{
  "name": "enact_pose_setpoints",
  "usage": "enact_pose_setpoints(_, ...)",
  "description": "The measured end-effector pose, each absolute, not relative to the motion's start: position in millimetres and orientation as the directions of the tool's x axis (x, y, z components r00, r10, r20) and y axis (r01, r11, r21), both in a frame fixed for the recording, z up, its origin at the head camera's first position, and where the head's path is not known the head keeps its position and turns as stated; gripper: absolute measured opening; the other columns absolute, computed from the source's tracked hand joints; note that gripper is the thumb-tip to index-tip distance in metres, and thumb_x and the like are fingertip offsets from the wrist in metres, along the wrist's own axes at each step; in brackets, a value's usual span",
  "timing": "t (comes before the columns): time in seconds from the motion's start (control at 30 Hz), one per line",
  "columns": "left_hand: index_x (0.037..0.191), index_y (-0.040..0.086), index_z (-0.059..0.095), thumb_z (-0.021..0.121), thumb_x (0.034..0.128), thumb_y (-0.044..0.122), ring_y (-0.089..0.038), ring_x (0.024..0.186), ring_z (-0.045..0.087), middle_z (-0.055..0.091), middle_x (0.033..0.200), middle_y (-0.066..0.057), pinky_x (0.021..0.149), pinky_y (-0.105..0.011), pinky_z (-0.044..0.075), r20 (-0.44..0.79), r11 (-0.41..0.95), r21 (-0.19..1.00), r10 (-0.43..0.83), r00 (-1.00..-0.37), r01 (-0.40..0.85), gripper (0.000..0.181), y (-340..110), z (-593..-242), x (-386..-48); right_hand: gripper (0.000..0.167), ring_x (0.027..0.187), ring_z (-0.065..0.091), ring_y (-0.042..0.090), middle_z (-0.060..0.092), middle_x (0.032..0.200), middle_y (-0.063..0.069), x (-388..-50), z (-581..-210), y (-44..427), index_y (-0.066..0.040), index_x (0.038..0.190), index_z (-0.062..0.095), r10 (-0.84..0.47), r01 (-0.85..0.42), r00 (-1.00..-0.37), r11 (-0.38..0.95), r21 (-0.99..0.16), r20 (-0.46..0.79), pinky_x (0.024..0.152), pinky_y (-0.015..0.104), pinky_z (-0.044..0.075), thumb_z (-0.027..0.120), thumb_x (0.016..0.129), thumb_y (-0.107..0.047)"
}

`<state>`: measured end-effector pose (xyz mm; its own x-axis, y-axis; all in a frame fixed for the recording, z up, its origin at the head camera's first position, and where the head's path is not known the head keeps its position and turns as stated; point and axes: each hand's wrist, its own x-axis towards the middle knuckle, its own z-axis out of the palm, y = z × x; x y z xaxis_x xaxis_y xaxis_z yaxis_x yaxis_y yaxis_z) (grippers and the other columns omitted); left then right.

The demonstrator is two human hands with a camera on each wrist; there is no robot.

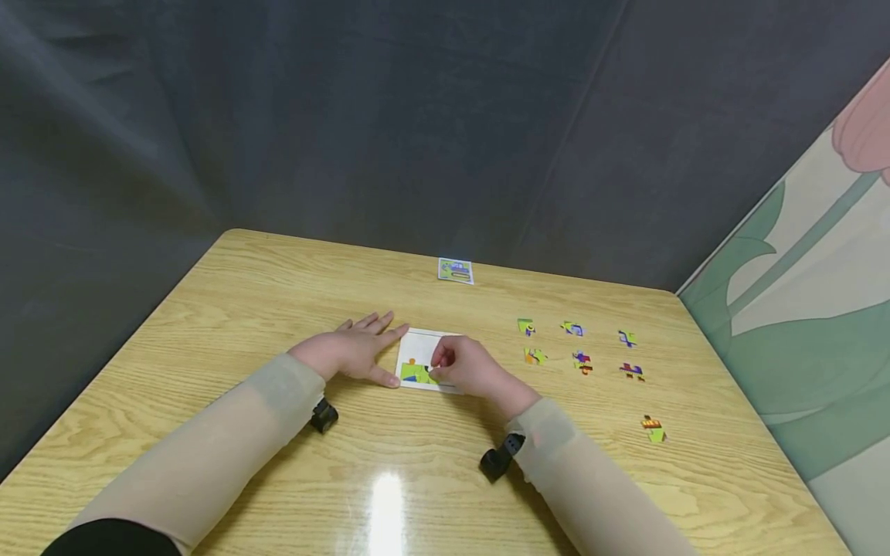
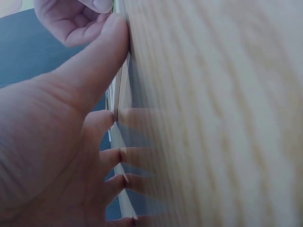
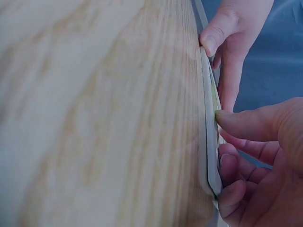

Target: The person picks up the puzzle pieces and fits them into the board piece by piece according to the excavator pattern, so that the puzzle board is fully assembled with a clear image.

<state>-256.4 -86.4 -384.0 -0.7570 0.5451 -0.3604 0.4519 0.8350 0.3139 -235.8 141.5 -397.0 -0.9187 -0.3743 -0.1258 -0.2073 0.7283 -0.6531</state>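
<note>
A white puzzle board (image 1: pixel 422 344) lies on the table, with green-and-blue pieces (image 1: pixel 413 372) along its near edge. My left hand (image 1: pixel 356 352) is spread beside it, index fingertip at the far left corner and thumb at the near left one. Over the board's near part, my right hand (image 1: pixel 474 367) pinches a piece between thumb and index finger, mostly hidden by the fingers. In the right wrist view, the thumb of my right hand (image 3: pixel 270 156) touches a green edge above the board's rim (image 3: pixel 209 142). The left wrist view shows my left hand (image 2: pixel 52 123) with its thumb against the board.
Several loose puzzle pieces (image 1: pixel 573 329) lie in rows on the table (image 1: pixel 389 286) to the right; another piece (image 1: pixel 654 429) lies nearer the front right. A small picture card (image 1: pixel 455 270) lies by the back edge. Dark cloth (image 1: pixel 417 123) hangs behind.
</note>
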Motion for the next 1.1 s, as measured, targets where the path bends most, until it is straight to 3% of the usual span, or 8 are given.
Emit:
enact_pose_setpoints(0.3, 0.161, 0.023, 0.008, 0.064, 0.0862, 0.063, -0.036, 0.149, -0.004, -0.006, 0.164, -0.012, 0.116, -0.059, 0.004, -0.364, 0.835, 0.308, 0.546, -0.755, 0.455, 0.101, -87, -383, -257, 0.022, 0.068, 0.049, 0.017, 0.053, 0.076, 0.004, -237, -397, 142, -0.009, 0.093, 0.059, -0.359, -0.208, -0.928, 0.729, -0.653, -0.105, 0.059, 0.029, 0.038, 0.079, 0.085, -0.007)
enact_pose_setpoints(0.57, 0.161, 0.023, 0.008, 0.064, 0.0857, 0.063, -0.037, 0.148, -0.004, -0.006, 0.164, -0.013, 0.115, -0.060, 0.004, -0.363, 0.832, 0.310, 0.551, -0.751, 0.460, 0.102, -86, -383, -256, 0.015, 0.067, 0.051, 0.018, 0.054, 0.077, 0.007, -233, -392, 159, -0.006, 0.087, 0.057, -0.316, -0.143, -0.947, 0.591, -0.794, -0.064, 0.056, 0.027, 0.039, 0.070, 0.093, -0.010)
enact_pose_setpoints(0.8, 0.161, 0.021, 0.005, 0.062, 0.0883, 0.061, -0.036, 0.148, -0.005, -0.009, 0.164, -0.013, 0.116, -0.059, 0.003, -0.373, 0.828, 0.296, 0.559, -0.740, 0.476, 0.101, -85, -383, -255, 0.017, 0.063, 0.053, 0.024, 0.056, 0.074, 0.015, -228, -375, 211, 0.000, 0.088, 0.057, -0.300, -0.138, -0.953, 0.534, -0.834, -0.035, 0.054, 0.029, 0.045, 0.065, 0.097, -0.013)
enact_pose_setpoints(0.97, 0.161, 0.020, 0.004, 0.059, 0.0886, 0.064, -0.036, 0.148, -0.005, -0.008, 0.164, -0.013, 0.116, -0.058, 0.002, -0.388, 0.829, 0.279, 0.559, -0.733, 0.485, 0.100, -85, -381, -254, 0.016, 0.071, 0.059, 0.031, 0.060, 0.079, 0.017, -218, -355, 264, 0.002, 0.091, 0.058, -0.299, -0.161, -0.954, 0.554, -0.817, -0.015, 0.059, 0.035, 0.052, 0.061, 0.099, -0.011)
enact_pose_setpoints(1.1, 0.161, 0.019, 0.005, 0.058, 0.0884, 0.065, -0.037, 0.148, -0.004, -0.008, 0.164, -0.014, 0.116, -0.059, 0.003, -0.384, 0.825, 0.274, 0.565, -0.730, 0.494, 0.101, -86, -380, -254, 0.016, 0.070, 0.060, 0.028, 0.061, 0.081, 0.018, -209, -341, 310, 0.003, 0.093, 0.058, -0.278, -0.174, -0.961, 0.601, -0.780, 0.000, 0.061, 0.035, 0.053, 0.062, 0.099, -0.012)
